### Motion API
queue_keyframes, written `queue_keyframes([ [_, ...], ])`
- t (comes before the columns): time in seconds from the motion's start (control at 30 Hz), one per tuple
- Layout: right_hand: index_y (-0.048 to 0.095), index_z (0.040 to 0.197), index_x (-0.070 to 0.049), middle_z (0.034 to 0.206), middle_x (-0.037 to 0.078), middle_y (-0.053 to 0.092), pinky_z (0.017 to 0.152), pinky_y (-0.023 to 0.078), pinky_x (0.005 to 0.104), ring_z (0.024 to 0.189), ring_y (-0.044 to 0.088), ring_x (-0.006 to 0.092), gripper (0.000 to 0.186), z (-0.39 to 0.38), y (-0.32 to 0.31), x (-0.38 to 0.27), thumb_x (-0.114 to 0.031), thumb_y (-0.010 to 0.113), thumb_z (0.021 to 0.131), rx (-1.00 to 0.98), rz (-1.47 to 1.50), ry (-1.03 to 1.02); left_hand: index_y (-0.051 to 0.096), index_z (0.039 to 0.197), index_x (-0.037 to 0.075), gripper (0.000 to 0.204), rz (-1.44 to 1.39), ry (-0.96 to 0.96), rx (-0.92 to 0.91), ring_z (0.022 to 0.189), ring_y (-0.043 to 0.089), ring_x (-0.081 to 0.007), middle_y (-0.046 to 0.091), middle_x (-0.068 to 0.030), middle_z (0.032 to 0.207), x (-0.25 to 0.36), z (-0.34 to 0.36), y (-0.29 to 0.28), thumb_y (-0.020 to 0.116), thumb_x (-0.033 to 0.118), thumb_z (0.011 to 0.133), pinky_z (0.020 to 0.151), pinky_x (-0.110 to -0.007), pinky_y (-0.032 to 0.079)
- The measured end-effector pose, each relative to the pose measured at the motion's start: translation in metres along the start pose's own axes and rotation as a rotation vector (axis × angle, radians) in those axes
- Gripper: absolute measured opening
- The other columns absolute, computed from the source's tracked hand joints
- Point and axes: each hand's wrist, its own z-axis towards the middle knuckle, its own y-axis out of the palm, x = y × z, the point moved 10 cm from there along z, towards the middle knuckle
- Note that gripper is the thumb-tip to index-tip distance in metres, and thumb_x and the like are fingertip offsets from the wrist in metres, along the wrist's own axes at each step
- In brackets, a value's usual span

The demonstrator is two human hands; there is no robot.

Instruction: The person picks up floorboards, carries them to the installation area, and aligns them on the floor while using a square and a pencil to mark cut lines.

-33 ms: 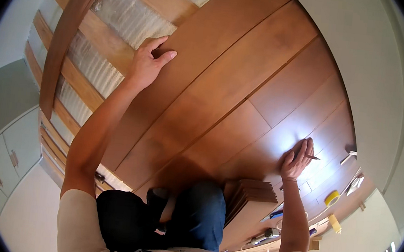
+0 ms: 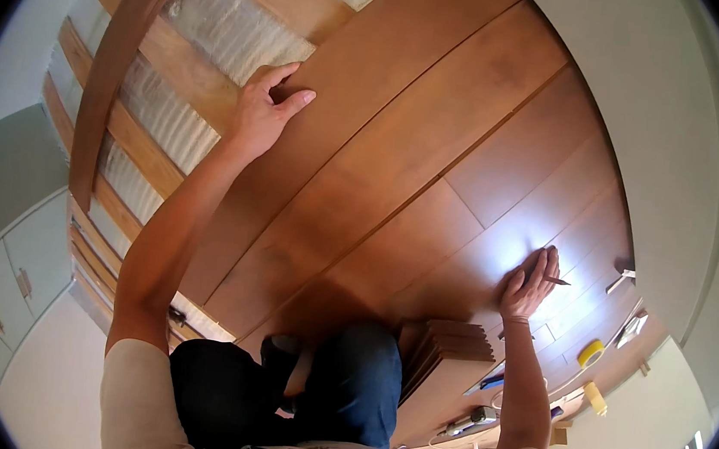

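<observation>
My left hand point(image 2: 265, 110) grips the left edge of a brown wooden plank point(image 2: 364, 39), with the thumb on its top and the other fingers curled at the edge. Beside it, pale battens point(image 2: 168, 59) cross a translucent ribbed sheet point(image 2: 175, 116). My right hand point(image 2: 533, 289) rests on the laid boards point(image 2: 503, 169) at the right, holding a slim pencil-like stick point(image 2: 557, 281) between its fingers. My bent legs point(image 2: 344, 383) are below, between my arms.
A loose dark board point(image 2: 92, 155) lies over the battens. Stacked planks point(image 2: 447, 345) sit by my right knee. Yellow tape point(image 2: 591, 352), a yellow-handled item point(image 2: 595, 399) and assorted tools point(image 2: 479, 418) lie at the lower right. A pale cabinet point(image 2: 8, 277) stands left; walls point(image 2: 685, 169) bound the right.
</observation>
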Motion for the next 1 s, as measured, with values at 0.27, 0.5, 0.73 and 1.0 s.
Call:
queue_keyframes([
  [0.27,0.046,0.156,0.0,0.164,0.025,0.041,0.124,0.027,0.0605,0.148,0.039,0.0491,0.061,-0.001,0.0,-0.004,-0.037,0.044,0.107,0.008,0.014,-0.029,0.062,0.141,0.0,0.053,0.203,0.134,0.08,0.104,0.067,-0.0217,0.067,-0.0155,0.133,-0.002,-0.001,0.003,0.075,0.033,0.102,0.085,-0.035,0.055],
  [0.5,0.043,0.158,-0.003,0.165,0.025,0.039,0.125,0.026,0.0582,0.151,0.037,0.0471,0.061,-0.001,0.001,0.002,-0.038,0.041,0.108,0.0,-0.036,-0.014,0.063,0.135,-0.002,0.049,0.154,0.134,0.079,0.108,0.068,-0.039,0.071,-0.0233,0.121,0.007,0.013,0.008,0.068,0.036,0.105,0.096,-0.047,0.053],
  [0.73,0.047,0.154,0.003,0.163,0.027,0.04,0.124,0.026,0.0604,0.148,0.038,0.0501,0.061,-0.003,0.0,0.001,-0.032,0.047,0.103,0.015,0.02,-0.031,0.067,0.113,0.0,0.054,0.323,-0.052,-0.056,0.098,0.066,-0.0464,0.071,-0.0259,0.101,0.013,0.026,0.006,0.044,0.049,0.113,0.088,-0.05,0.051],
  [1.0,0.043,0.156,0.002,0.164,0.028,0.039,0.124,0.025,0.0601,0.15,0.036,0.0503,0.064,0.0,0.002,0.001,-0.039,0.04,0.107,-0.039,-0.03,-0.016,0.064,0.108,-0.001,0.055,0.219,-0.049,0.014,0.087,0.062,-0.0411,0.067,-0.0227,0.09,-0.013,0.029,0.004,0.046,0.05,0.113,0.084,-0.049,0.05],
])
